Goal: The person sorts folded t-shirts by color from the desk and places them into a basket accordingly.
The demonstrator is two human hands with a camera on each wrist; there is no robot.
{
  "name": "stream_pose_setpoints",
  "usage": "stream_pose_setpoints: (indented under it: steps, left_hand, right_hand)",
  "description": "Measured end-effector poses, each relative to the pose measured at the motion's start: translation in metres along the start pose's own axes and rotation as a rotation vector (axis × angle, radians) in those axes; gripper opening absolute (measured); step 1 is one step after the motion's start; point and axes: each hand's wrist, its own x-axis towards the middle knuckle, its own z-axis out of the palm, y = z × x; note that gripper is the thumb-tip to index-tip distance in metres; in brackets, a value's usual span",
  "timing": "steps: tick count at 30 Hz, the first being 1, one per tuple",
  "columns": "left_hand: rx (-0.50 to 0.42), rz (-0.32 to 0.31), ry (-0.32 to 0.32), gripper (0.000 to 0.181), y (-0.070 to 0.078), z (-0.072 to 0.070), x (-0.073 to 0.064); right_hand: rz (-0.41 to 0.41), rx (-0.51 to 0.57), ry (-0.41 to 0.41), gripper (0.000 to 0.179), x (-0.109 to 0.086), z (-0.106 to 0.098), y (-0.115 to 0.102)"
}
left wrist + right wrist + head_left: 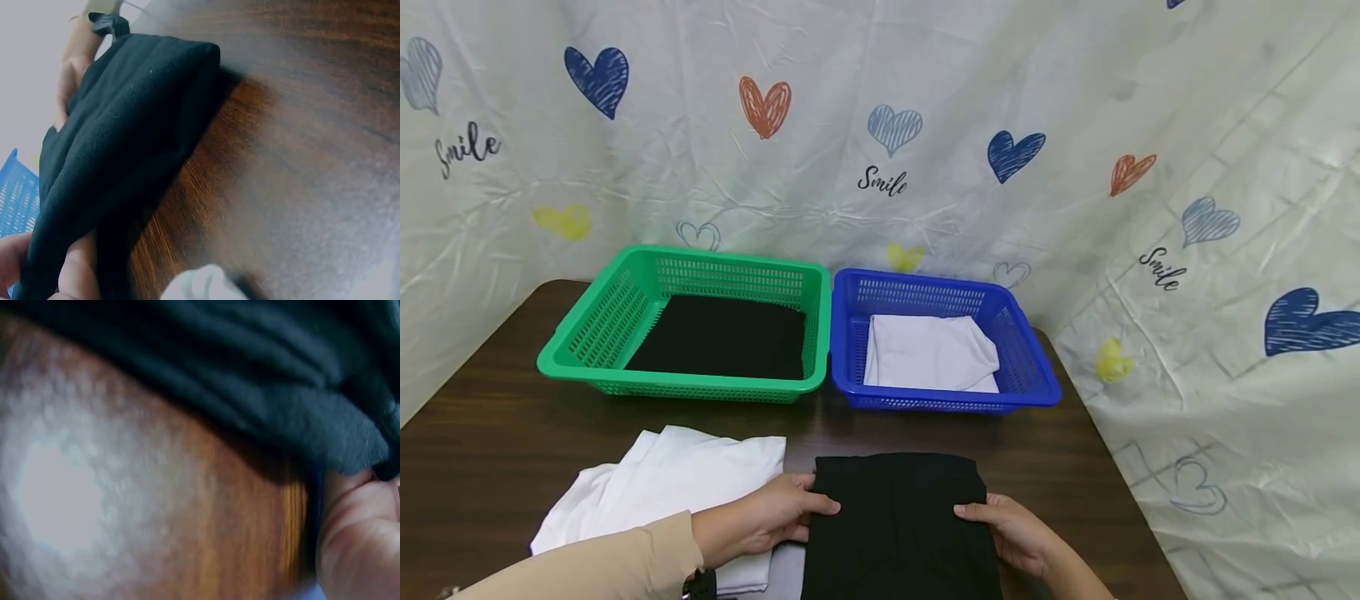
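A folded black cloth (902, 525) is held between both hands at the front of the table. My left hand (767, 515) pinches its left edge, thumb on top and the other fingers beneath. On the opposite edge my right hand (1018, 533) grips it the same way, thumb over the fabric. In the left wrist view the black cloth (125, 119) slants above the wood, its layers bunched thick. The right wrist view has the cloth (250, 381) hanging close over the table, with the right hand (362, 537) at its edge.
White folded cloths (677, 475) lie left of the black one, partly under my left forearm. Behind stand a green basket (700, 387) with black folded fabric inside and a blue basket (940, 402) with a white folded cloth. A heart-printed curtain (820, 192) hangs behind the dark wooden table (467, 467).
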Motion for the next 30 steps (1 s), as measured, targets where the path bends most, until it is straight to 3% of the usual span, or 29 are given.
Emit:
stream_pose_setpoints:
  steps: [5, 17, 22, 30]
  left_hand:
    - [-0.006, 0.005, 0.010, 0.056, 0.003, 0.000, -0.001]
    - [-0.002, 0.043, 0.021, 0.042, 0.013, 0.002, -0.003]
    - [0.017, 0.060, 0.056, 0.041, 0.026, 0.001, -0.010]
    - [0.055, 0.086, 0.066, 0.044, 0.052, -0.006, -0.026]
  right_hand:
    - [0.004, -0.004, 0.048, 0.019, 0.000, 0.005, -0.002]
    - [-0.012, -0.046, 0.157, 0.014, -0.006, 0.013, -0.015]
    - [-0.023, -0.084, 0.205, 0.014, -0.009, 0.020, -0.028]
    - [-0.049, -0.124, 0.199, 0.013, -0.010, 0.032, -0.056]
